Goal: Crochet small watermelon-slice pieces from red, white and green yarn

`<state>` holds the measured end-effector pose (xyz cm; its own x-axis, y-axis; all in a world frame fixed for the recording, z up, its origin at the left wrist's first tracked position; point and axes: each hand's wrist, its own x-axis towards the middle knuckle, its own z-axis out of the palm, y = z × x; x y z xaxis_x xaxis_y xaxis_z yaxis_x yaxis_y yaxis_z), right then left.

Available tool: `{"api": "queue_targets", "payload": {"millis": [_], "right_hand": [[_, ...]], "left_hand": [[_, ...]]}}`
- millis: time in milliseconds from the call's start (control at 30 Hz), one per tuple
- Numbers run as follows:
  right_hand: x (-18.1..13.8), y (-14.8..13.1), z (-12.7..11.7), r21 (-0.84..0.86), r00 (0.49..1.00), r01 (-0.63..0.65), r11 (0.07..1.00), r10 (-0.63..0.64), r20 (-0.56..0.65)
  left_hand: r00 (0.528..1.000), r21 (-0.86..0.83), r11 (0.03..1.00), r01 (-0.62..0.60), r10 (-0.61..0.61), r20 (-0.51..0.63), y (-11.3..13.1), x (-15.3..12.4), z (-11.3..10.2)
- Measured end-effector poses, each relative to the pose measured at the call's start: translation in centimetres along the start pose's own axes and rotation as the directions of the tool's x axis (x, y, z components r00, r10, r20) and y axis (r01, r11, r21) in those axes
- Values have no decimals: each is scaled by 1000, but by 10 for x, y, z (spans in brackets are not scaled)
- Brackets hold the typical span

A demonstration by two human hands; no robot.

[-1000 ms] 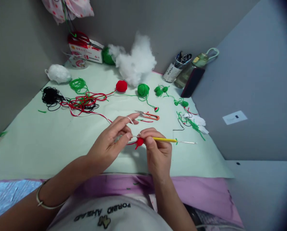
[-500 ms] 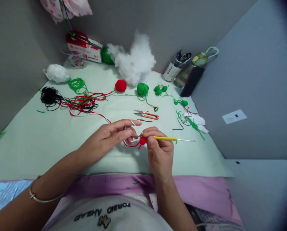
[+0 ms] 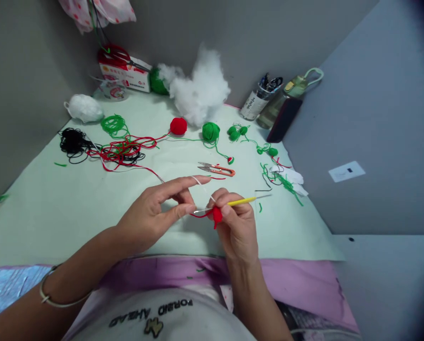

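My right hand [image 3: 238,220] is closed around a yellow-handled crochet hook [image 3: 242,201] and pinches a small red crocheted piece [image 3: 217,214] beside it. The hook's metal tip points left, close to my left thumb. White yarn [image 3: 205,188] runs taut from my left index finger down to the red piece. My left hand [image 3: 158,210] has its index finger stretched out under this yarn, while the thumb and other fingers are bent together. A red strand [image 3: 199,216] stretches between the piece and my left thumb.
Orange thread snips [image 3: 217,169] lie just beyond my hands. Farther back are a red yarn ball [image 3: 178,126], a green yarn ball [image 3: 211,132] and white stuffing [image 3: 201,90]. Tangled red yarn [image 3: 126,149] spreads at left. A bottle [image 3: 275,111] and pen cup [image 3: 256,102] stand at right.
The hook has swung so its far end points higher and lies farther left. The red piece has moved slightly right and down, and my left thumb has come away from it, with the white yarn stretched longer.
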<state>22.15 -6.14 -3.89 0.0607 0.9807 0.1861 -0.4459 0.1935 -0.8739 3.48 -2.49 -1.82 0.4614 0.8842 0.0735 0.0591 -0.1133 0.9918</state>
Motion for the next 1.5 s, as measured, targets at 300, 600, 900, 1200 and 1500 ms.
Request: {"api": "queue_targets", "payload": {"millis": [300, 600, 900, 1200, 1500], "right_hand": [[-3, 3, -6, -208, 993, 114, 971, -113, 14], [-4, -4, -11, -290, 984, 172, 942, -148, 103], [-3, -6, -10, -336, 989, 138, 932, -108, 104], [-4, -7, 4, -518, 971, 227, 825, -232, 57], [-5, 4, 12, -587, 949, 287, 757, -309, 66]], "left_hand": [[969, -343, 907, 243, -214, 121, -13, 6, 32], [966, -291, 924, 249, -214, 148, -10, 13, 30], [987, 232, 967, -101, 127, -96, -1, 6, 17], [947, 358, 917, -176, 257, -194, 7, 0, 18], [909, -103, 979, -178, 124, -397, -3, -1, 30]]}}
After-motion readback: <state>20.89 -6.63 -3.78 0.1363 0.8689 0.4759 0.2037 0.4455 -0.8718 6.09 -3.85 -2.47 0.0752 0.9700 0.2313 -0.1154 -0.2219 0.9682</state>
